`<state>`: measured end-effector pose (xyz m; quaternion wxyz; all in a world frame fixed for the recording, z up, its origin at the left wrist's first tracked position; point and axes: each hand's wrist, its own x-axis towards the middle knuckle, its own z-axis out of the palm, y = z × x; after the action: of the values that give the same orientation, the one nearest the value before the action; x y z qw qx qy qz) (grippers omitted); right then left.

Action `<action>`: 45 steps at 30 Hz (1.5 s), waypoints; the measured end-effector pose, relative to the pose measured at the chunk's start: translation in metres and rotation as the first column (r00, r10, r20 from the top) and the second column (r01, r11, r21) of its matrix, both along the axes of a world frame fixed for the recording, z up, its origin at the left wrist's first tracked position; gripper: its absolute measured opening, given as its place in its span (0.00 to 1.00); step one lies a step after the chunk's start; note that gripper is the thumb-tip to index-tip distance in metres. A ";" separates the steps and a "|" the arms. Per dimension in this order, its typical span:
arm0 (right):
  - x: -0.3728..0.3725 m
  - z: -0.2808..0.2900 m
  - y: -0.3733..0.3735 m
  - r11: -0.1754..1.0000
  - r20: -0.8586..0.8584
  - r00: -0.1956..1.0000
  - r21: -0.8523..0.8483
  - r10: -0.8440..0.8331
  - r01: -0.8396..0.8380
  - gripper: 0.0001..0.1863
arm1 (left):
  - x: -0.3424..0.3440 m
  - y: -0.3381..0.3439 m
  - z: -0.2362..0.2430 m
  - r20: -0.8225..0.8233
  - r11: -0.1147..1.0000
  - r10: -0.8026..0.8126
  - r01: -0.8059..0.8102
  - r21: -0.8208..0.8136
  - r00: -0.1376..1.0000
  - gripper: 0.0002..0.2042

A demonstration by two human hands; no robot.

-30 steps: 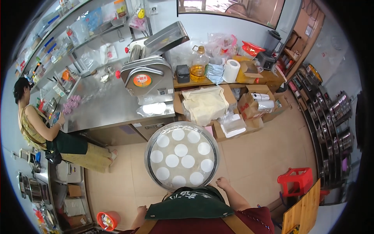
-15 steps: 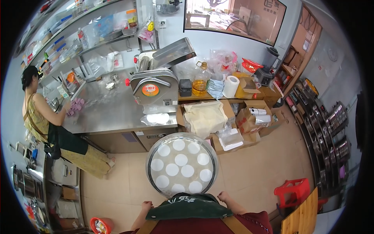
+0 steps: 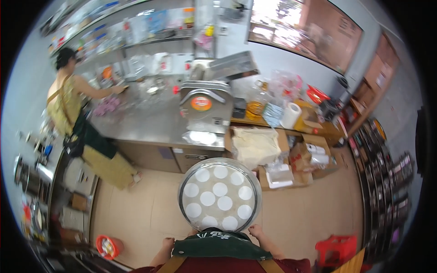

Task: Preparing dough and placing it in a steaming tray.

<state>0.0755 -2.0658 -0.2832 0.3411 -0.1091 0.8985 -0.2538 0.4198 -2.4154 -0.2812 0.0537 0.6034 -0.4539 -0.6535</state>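
1. Head view, upper left: a co-worker (image 3: 68,104) in yellow with a dark green apron stands by a steel counter (image 3: 145,123), one arm stretched over it above some purple pieces (image 3: 106,107).
2. Lower left of the frame: an orange-red bin (image 3: 117,247) with things inside stands on the tiled floor.
3. Lower edge, left of centre: the left hand (image 3: 168,242) is beside the wearer's green apron (image 3: 218,248), well apart from the right one. Its fingers look curled, but are too small to tell whether they close on anything.
4. Upper middle: a steel machine (image 3: 207,113) with a round orange label sits on the counter.
5. Lower middle: a round metal tray (image 3: 232,190) bears flat white discs (image 3: 224,203), spaced apart; the apron covers part of its near edge.
6. Right of centre, low: the right hand (image 3: 256,230) is just beside the tray's lower-right rim. Whether it touches the rim or grips anything, I cannot tell.
7. Right of the machine: a pale cloth (image 3: 256,148) lies over a cardboard box, below an oil jug (image 3: 256,109) and a white paper roll (image 3: 290,115).
8. Lower right: a red stool (image 3: 336,249); farther right, blurred racks (image 3: 387,182).
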 end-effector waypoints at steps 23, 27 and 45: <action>0.070 0.112 0.021 0.939 0.230 0.919 0.207 -0.321 0.276 0.20 | 0.057 -0.027 0.062 0.533 0.951 -0.112 0.246 -0.186 0.838 0.19; 0.047 0.075 0.071 0.944 0.146 0.936 0.131 -0.319 0.302 0.26 | 0.040 0.053 0.102 0.500 0.959 -0.232 0.111 0.260 0.835 0.31; 0.060 0.025 0.131 0.999 0.461 0.887 -0.042 -0.008 0.030 0.33 | 0.133 0.200 0.101 0.514 0.918 -0.360 0.199 0.342 0.779 0.37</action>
<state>0.1356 -1.9349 -0.2587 0.5393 -0.0451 0.7866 -0.2972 0.5526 -2.2159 -0.1806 -0.2645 0.6965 -0.4412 -0.5002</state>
